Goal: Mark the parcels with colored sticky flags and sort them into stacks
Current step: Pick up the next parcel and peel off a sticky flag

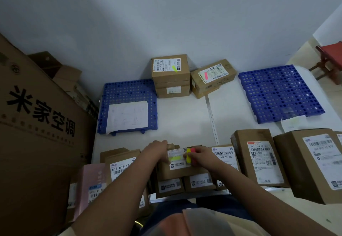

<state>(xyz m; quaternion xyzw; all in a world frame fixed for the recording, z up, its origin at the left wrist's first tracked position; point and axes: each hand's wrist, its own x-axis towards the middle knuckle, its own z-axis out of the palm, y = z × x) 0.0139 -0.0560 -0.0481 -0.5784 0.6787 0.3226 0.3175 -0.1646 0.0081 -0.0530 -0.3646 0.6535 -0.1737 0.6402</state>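
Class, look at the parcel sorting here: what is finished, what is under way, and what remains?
Done: a stack topped by a yellow-flagged parcel and a pink-flagged parcel sit by the wall. Under way: the left hand steadies a small parcel bearing a yellow flag, while the right hand holds the flag pad. Left: the front-row parcels show no flags.

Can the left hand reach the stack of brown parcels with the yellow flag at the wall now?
Probably yes, but not at once. The left hand is holding the small brown parcel being flagged. The white floor towards the stack of brown parcels with the yellow flag lies bare.
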